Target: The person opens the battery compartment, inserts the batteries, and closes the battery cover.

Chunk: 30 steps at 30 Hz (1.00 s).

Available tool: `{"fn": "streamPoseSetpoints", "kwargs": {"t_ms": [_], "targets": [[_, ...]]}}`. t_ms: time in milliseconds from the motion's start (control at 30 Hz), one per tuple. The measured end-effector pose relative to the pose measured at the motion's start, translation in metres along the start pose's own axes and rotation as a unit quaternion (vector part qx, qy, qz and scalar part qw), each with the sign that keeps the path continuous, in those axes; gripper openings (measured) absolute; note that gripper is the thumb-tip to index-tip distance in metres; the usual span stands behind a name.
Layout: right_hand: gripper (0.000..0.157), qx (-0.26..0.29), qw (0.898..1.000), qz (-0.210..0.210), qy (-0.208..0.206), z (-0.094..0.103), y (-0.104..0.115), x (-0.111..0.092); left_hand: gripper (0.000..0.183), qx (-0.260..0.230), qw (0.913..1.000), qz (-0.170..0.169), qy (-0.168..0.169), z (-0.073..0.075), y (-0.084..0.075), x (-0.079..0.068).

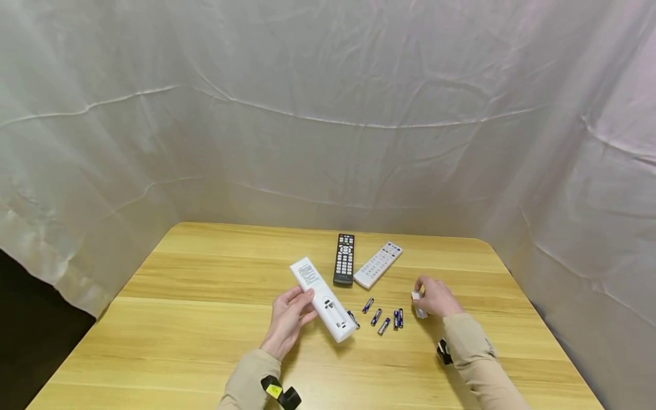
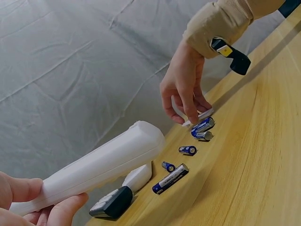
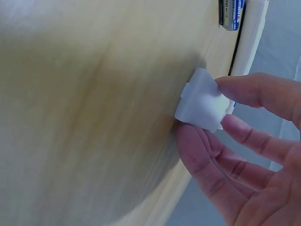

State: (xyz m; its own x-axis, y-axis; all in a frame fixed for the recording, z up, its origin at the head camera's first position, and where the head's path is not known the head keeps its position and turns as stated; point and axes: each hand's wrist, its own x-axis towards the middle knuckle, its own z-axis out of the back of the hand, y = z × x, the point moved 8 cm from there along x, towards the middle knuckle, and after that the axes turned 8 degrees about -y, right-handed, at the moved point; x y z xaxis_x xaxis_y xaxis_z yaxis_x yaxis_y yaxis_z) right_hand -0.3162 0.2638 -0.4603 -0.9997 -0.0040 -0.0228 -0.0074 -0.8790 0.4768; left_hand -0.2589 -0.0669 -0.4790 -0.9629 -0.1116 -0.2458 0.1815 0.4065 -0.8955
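Note:
My left hand [image 1: 287, 319] grips a white remote control [image 1: 319, 291] by its side edges, thumb on top. Its back faces up, showing printed text and an uncovered battery compartment [image 1: 335, 312]. Over on the right, my right hand [image 1: 437, 297] pinches a small white battery cover [image 3: 203, 102] between thumb and fingers, low at the tabletop. Several blue-and-silver batteries [image 1: 376, 317] lie loose on the table between the two hands. One battery [image 1: 353, 319] is partly hidden by the held remote.
Behind the batteries lie a black remote control [image 1: 344, 259] and a second white remote control [image 1: 378, 265], both buttons up. The wooden table [image 1: 205, 330] ends at a grey cloth [image 1: 328, 159] hanging at the back and sides.

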Motion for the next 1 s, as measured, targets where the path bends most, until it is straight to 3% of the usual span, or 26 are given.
{"fn": "streamPoseSetpoints", "kwargs": {"t_ms": [633,833,1000], "targets": [[0.03,-0.015,1.0,0.009,0.005,0.0,0.001,-0.002,0.049,0.0,1.0,0.002,-0.006,0.001,0.003,0.0],[0.044,-0.028,0.998,0.042,-0.034,0.004,0.007,-0.008,0.049,0.0,1.0,0.004,-0.005,0.001,0.003,0.0],[0.043,-0.009,0.997,0.06,-0.049,0.005,0.018,-0.019,0.049,0.0,1.0,0.004,-0.006,0.0,0.004,-0.001]]}}
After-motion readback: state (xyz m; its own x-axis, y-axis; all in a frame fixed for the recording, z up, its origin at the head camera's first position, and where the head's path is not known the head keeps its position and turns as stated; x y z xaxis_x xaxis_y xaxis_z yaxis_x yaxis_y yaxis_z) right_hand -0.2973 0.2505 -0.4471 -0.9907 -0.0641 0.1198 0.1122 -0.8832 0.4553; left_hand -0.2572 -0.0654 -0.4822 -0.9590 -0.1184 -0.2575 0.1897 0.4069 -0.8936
